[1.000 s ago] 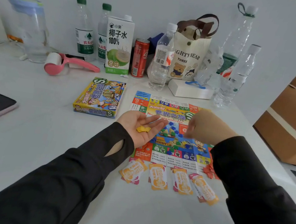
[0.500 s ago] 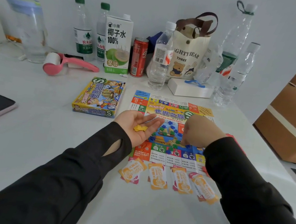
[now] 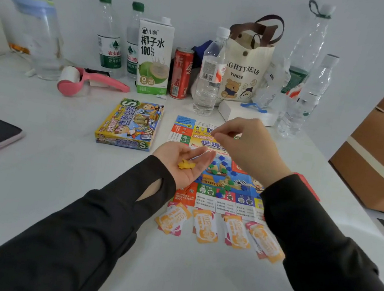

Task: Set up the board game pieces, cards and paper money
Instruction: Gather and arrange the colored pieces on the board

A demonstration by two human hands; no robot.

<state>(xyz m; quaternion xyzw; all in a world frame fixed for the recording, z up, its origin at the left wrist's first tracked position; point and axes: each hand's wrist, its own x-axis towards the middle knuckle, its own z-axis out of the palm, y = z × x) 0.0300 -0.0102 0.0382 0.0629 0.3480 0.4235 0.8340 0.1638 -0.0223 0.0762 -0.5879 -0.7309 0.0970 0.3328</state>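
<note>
the left hand lies palm up, fingers relaxed and released, just over the left edge of the game board. a small heap of yellow pieces rests loose in the hollow of the palm, flat and bright, too small to make out their shape. the right hand is raised above the far half of the board, fingers curled and thumb pressed to forefinger in a pinch pointing left; whether anything sits in that pinch i cannot tell.

the board lies flat on the bench, right of its middle, its sides roughly square to the bench edges. it is printed in red, blue, green and yellow fields round a picture centre, where blue and green pieces lie scattered just beyond the left fingertips.

four orange cards lie in a row just beside the board's near edge, long axes running near to far; the outer two lean inward at their far ends. the game box lies flat left of the board, apart from it, long axis near to far, colourful lid up.
</note>
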